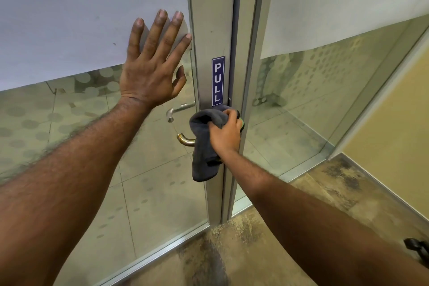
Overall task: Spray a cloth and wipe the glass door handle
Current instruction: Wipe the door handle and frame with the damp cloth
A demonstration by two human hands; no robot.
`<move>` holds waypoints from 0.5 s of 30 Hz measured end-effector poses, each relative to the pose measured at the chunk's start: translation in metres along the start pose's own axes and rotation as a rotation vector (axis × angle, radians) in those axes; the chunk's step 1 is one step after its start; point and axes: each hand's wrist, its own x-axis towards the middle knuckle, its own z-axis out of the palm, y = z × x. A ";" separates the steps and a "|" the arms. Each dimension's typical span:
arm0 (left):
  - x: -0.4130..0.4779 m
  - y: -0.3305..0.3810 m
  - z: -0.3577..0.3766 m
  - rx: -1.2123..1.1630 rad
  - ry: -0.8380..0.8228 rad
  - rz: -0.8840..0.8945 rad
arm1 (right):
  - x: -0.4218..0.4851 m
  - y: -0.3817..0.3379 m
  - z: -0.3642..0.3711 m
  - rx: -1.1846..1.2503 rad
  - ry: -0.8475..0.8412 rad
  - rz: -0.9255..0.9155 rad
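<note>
Right hand is closed around a dark grey cloth, fingers curled in tight, pressing it onto the door handle right up against the metal door frame. Cloth is bunched over the inner part of the handle, so only the curved brass-looking end pokes out to the left, and a loose flap of cloth hangs down below the hand. There's a bit of green showing at the knuckles on the far side, can't tell what it is. Just above the cloth sits a blue PULL sticker, running vertically on the frame. Left hand is wide open, fingers spread, palm flat against the glass door, holding nothing, up where the frosted band meets the clear glass. Through the glass you can see a second silver handle on the other side, a little above the one under the cloth, plus a tiled floor with a dotted pattern reflecting. To the right of the frame is another glass panel, then a yellowish wall. Floor on this side is brownish and blotchy, and something small and black sits at the far right edge, too cut off to identify.
</note>
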 end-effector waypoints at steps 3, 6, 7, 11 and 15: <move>0.000 0.000 0.000 0.004 0.008 0.003 | 0.009 0.000 0.003 0.124 0.037 0.124; 0.000 0.000 -0.001 -0.001 0.015 -0.001 | 0.007 0.006 0.002 0.418 0.019 0.265; 0.000 0.000 -0.002 -0.002 0.015 -0.001 | 0.006 0.007 0.000 0.537 0.013 0.361; 0.001 0.001 -0.001 -0.007 0.008 -0.003 | 0.006 0.010 -0.012 0.740 -0.140 0.629; 0.001 0.000 -0.002 -0.018 0.004 -0.007 | -0.003 0.002 -0.007 0.076 -0.022 0.213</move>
